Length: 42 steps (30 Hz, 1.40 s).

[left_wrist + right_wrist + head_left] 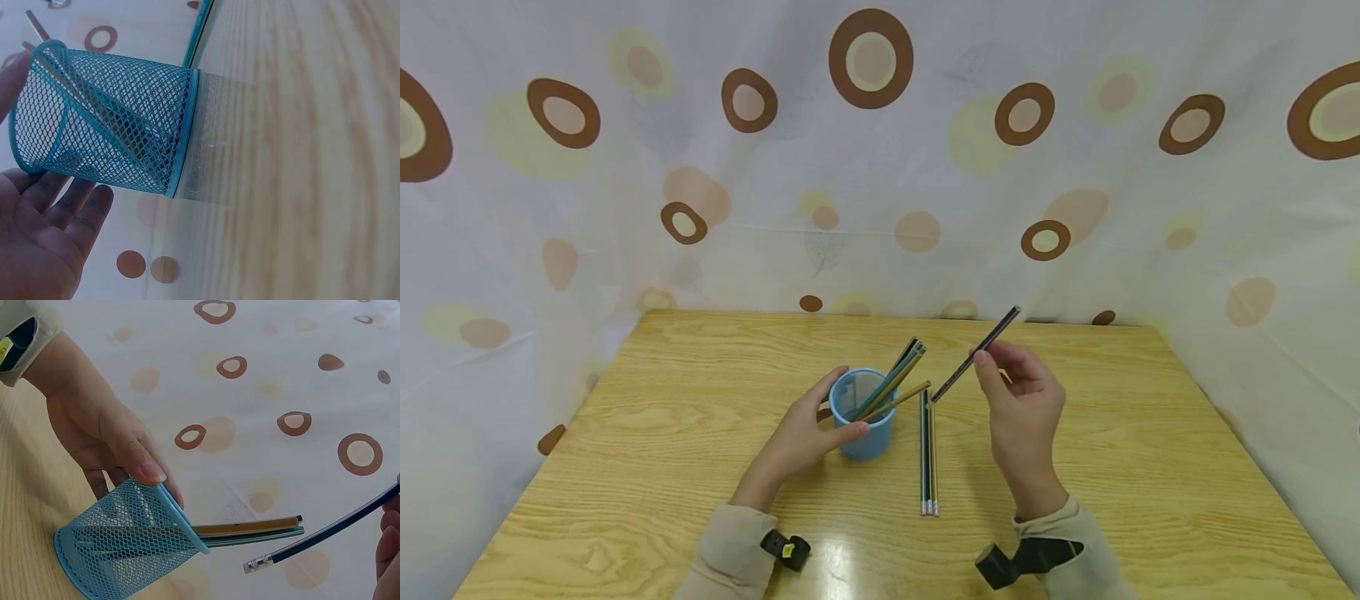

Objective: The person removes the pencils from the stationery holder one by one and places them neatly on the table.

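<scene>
Beige sleeves (733,550) lie nearest. Left hand (797,437) curls thumb and fingers around a blue mesh cup (867,446) with slanting pencils (891,377) inside; right hand (1026,408) pinches a dark pencil (957,375), eraser end low, near three loose pencils (928,458) on the surface (1120,467), right of the cup.

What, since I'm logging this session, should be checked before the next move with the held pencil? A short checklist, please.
1. Right grip pinching the dark pencil: ok.
2. Left grip around the blue cup: ok.
3. Cup standing upright on the table: ok.
4. Room in the opening beside the pencils inside: ok.
5. Held pencil over the opening: not ok; its eraser end is off to the cup's right.
6. Upper end sharpened: cannot tell, too small.
</scene>
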Available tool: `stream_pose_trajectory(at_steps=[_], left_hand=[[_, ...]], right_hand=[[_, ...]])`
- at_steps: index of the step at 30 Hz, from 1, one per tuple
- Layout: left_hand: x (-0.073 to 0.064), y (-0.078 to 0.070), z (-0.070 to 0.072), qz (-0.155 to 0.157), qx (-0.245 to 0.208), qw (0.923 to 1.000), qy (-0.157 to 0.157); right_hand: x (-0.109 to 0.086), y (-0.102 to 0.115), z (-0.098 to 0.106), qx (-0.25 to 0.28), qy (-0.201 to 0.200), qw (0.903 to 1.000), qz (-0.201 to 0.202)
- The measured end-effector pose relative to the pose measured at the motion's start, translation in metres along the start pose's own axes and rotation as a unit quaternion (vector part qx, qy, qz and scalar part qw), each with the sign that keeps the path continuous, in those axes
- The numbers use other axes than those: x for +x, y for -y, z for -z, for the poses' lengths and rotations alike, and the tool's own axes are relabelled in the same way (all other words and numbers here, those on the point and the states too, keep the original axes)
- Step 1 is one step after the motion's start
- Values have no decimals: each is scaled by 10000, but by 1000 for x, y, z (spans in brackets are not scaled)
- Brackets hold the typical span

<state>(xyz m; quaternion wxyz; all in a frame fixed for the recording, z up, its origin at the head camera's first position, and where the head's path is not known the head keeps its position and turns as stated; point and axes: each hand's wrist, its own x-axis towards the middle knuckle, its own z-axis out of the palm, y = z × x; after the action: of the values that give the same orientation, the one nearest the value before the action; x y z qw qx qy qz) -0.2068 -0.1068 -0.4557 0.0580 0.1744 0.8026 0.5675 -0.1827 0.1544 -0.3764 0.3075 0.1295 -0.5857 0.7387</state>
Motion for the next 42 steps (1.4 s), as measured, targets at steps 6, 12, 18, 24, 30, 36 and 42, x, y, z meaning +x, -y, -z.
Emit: stream_pose_trajectory(at_steps=[6, 12, 18, 24, 30, 36, 42], left_hand=[[0, 1, 0, -9, 37, 10000, -2], [1, 1, 0, -4, 26, 10000, 8], [0, 1, 0, -20, 26, 10000, -4], [0, 0, 0, -25, -5, 10000, -8], [-1, -5, 0, -29, -2, 10000, -10], [-1, -5, 0, 22, -50, 10000, -3], [-9, -34, 2, 116, -116, 9998, 70]], right_hand=[[-3, -5, 3, -310, -8, 9994, -160], [-7, -10, 5, -636, 43, 9974, -340], [-12, -14, 6, -834, 39, 9946, -614], [-15, -19, 6, -975, -27, 9915, -857], [-16, -27, 9, -1204, -31, 9873, -1031], [-18, -33, 13, -1467, 14, 9798, -1362], [-21, -41, 16, -1612, 59, 9742, -1581]])
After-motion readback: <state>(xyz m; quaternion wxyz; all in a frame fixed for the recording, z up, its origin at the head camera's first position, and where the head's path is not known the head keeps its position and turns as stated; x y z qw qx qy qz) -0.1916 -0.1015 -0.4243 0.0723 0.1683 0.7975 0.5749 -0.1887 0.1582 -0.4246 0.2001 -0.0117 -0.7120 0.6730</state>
